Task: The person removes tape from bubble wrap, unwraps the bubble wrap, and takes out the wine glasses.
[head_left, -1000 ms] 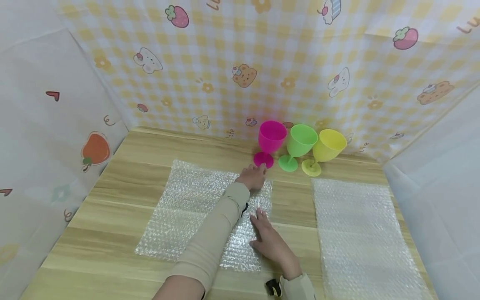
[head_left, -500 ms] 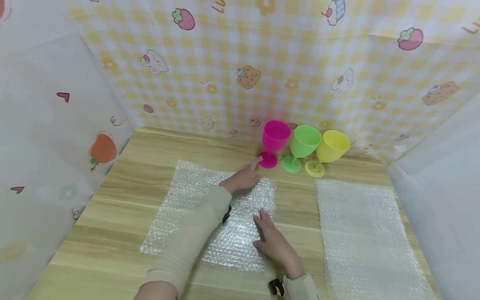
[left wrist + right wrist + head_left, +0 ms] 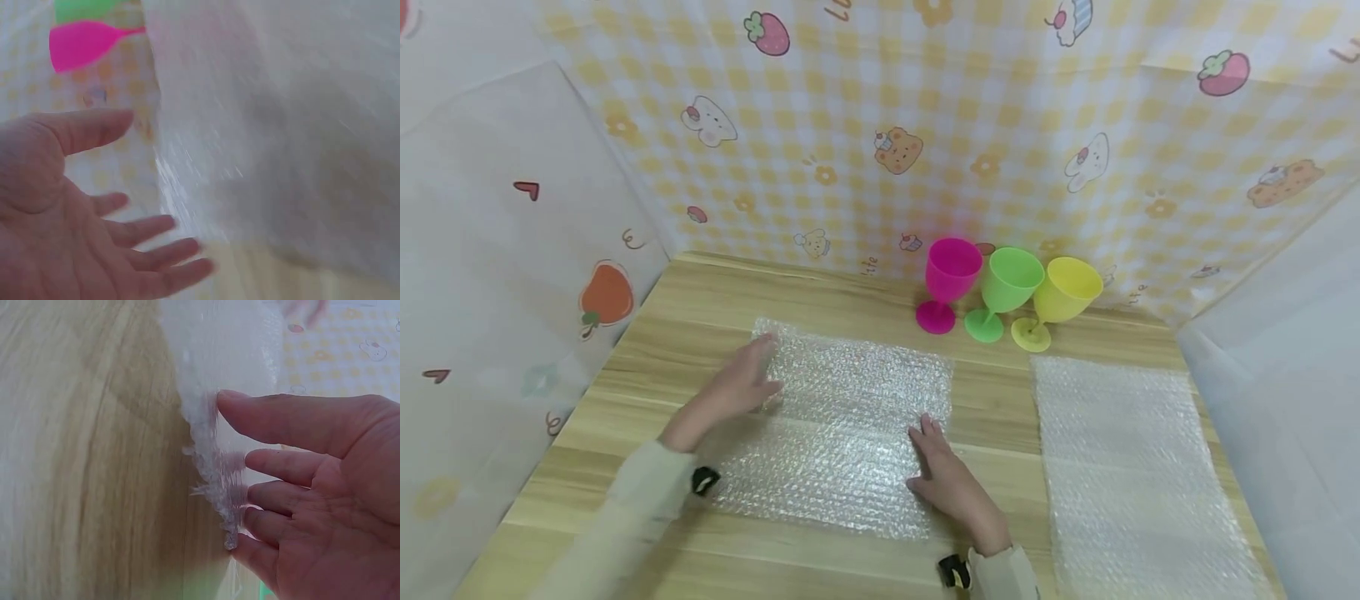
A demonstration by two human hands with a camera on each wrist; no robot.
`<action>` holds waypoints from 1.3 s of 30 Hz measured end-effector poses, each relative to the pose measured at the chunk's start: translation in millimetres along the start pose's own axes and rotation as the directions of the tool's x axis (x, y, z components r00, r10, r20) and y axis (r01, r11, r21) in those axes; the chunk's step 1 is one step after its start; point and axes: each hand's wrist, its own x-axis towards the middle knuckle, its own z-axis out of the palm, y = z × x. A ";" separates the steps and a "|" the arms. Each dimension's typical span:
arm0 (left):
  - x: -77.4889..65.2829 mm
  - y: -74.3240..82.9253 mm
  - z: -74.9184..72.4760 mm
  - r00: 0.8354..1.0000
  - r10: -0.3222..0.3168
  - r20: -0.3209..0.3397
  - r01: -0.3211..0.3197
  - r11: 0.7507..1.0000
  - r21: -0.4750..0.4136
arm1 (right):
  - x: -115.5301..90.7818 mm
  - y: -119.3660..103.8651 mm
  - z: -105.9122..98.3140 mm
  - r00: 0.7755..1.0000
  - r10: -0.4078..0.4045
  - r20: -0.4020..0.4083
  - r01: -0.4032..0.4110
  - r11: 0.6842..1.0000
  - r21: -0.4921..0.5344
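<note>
A clear sheet of bubble wrap [image 3: 850, 400] lies flat on the wooden table between both hands. At its left edge, near the far corner, my left hand [image 3: 733, 387] has its fingers outstretched and holds nothing. The left wrist view shows this palm [image 3: 56, 219] beside the blurred sheet [image 3: 262, 144], thumb spread apart. My right hand [image 3: 955, 487] touches the sheet's right edge with extended fingers. In the right wrist view, the right hand's thumb and fingertips [image 3: 232, 403] meet the sheet's ragged edge [image 3: 209, 462].
Three plastic goblets, pink [image 3: 952, 271], green [image 3: 1011, 279] and yellow [image 3: 1067, 290], stand upright at the back against a checked cloth [image 3: 850, 150]. A second bubble-wrap sheet [image 3: 1138, 475] lies at the right. White cloth walls [image 3: 490, 275] border both sides of the table [image 3: 617, 400].
My left hand has moved from beside the pink goblet's base leftward to the sheet's left edge. My right hand has stayed at the right edge. The goblets stand where they were.
</note>
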 end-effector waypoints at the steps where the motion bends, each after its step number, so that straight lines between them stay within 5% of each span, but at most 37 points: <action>1: -10.2 -7.4 -4.1 1.000 -0.022 0.006 0.022 1.000 -0.016 | -0.2 0.5 -0.8 1.000 -0.004 0.000 0.004 1.000 0.010; 7: -63.0 -39.4 -10.9 0.984 -0.162 0.076 0.170 0.978 -0.118 | 0.4 11.1 -12.5 0.999 -0.054 -0.004 0.054 0.976 0.212; 14: -105.6 -51.0 -9.8 0.928 -0.308 0.210 0.352 0.908 -0.227 | 1.7 29.8 -30.4 0.992 -0.109 -0.062 0.125 0.839 0.530; 20: -117.8 -54.4 -0.9 0.894 -0.360 0.268 0.428 0.863 -0.269 | -0.1 32.4 -42.9 0.979 -0.030 -0.201 0.158 0.736 0.659; 28: -121.4 -56.2 9.7 0.903 -0.309 0.300 0.405 0.846 -0.347 | -4.1 34.7 -42.6 0.950 0.079 -0.303 0.212 0.547 0.810; 32: -123.1 -55.4 10.7 0.936 -0.270 0.227 0.339 0.864 -0.371 | -4.0 36.1 -41.8 0.939 0.154 -0.307 0.202 0.478 0.855; 35: -123.7 -53.7 11.9 0.975 -0.212 0.060 0.220 0.923 -0.317 | -3.6 36.8 -42.1 0.936 0.208 -0.285 0.168 0.448 0.878; 37: -123.5 -52.4 12.5 0.985 -0.158 -0.076 0.137 0.964 -0.228 | -3.2 37.1 -42.6 0.933 0.236 -0.270 0.142 0.448 0.882; 39: -123.0 -51.3 12.2 0.977 -0.090 -0.194 0.065 0.989 -0.133 | -2.5 37.1 -43.4 0.931 0.259 -0.259 0.110 0.475 0.873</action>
